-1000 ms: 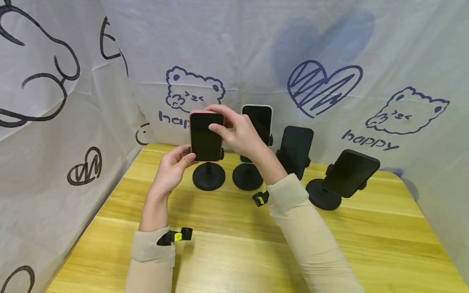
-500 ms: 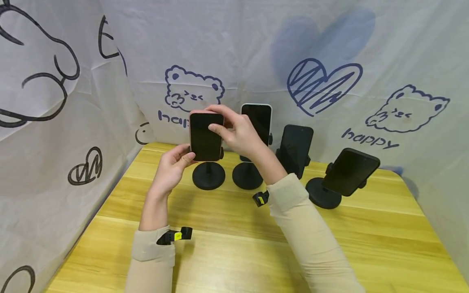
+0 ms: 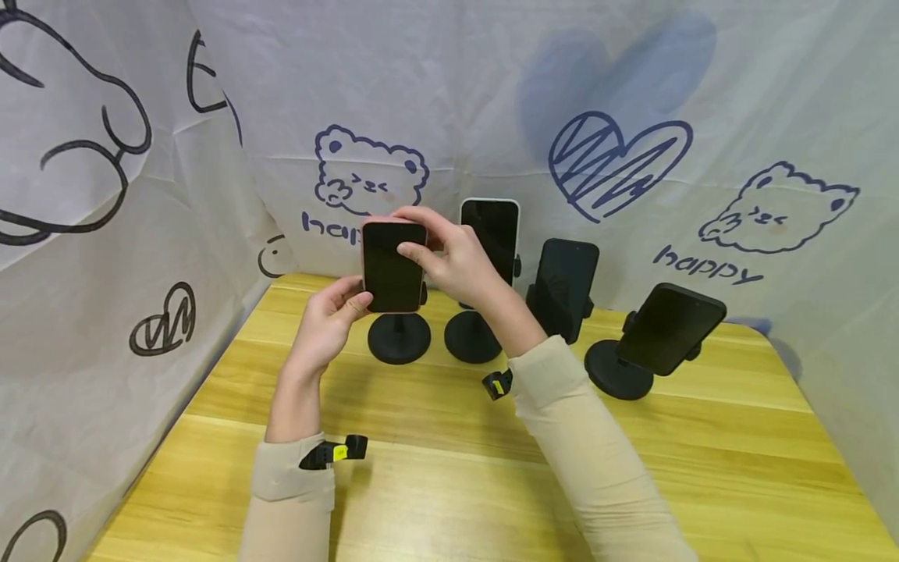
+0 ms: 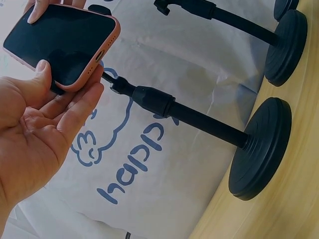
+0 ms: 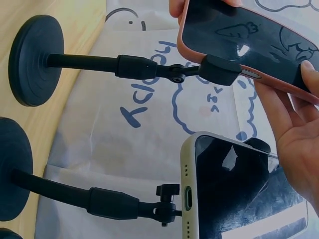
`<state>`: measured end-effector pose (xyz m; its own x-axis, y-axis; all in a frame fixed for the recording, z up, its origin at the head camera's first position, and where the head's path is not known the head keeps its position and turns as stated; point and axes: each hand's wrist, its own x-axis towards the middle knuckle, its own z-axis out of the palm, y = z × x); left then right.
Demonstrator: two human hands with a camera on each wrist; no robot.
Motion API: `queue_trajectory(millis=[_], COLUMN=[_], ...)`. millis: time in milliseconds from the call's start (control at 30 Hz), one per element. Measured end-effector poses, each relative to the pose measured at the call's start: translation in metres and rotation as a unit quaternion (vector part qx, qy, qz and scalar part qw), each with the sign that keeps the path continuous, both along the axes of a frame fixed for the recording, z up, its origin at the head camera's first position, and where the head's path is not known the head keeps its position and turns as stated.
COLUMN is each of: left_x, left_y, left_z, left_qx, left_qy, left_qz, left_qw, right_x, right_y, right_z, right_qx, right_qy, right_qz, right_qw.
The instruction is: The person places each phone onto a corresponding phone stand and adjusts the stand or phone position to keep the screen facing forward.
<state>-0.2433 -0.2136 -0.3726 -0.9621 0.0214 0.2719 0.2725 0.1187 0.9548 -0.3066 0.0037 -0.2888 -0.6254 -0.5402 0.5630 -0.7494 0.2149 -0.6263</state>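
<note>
A smartphone in a pink case (image 3: 389,273) stands upright in the clamp of the leftmost black phone stand (image 3: 399,339), its dark screen facing me. My left hand (image 3: 325,328) grips its lower left corner, thumb on the front edge and fingers behind. At the upper right edge my right hand (image 3: 456,257) pinches the phone, thumb on the screen and fingers over the back. From the right wrist side, a black clamp arm (image 5: 219,69) sits against the phone's long edge. In the left wrist view, the stand's pole (image 4: 199,122) runs down to its round base (image 4: 264,149).
Right of the hands, a white-cased phone (image 3: 492,234), a dark phone (image 3: 565,289) and a tilted black phone (image 3: 670,328) sit in more black stands on the wooden table (image 3: 449,468). A printed white cloth (image 3: 485,94) hangs behind.
The pink-cased phone has dropped slightly, and my right hand has come down with it. My left hand stays at the lower corner.
</note>
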Motion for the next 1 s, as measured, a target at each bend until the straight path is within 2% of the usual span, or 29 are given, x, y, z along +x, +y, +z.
queue_trajectory(millis=[500, 1000], left_x=[0.0005, 0.0001], left_y=[-0.0019, -0.0022], left_z=[-0.0016, -0.0006], left_qx=[-0.009, -0.005], left_qy=[-0.008, -0.006], left_qz=[0.008, 0.008], left_qw=[0.9999, 0.9999], right_x=[-0.0006, 0.0015], right_y=[-0.0035, -0.0061], right_z=[-0.0083, -0.0073], right_qx=[-0.001, 0.005], right_qy=[-0.001, -0.025], right_qz=[-0.001, -0.016], right_qw=[1.0, 0.9995])
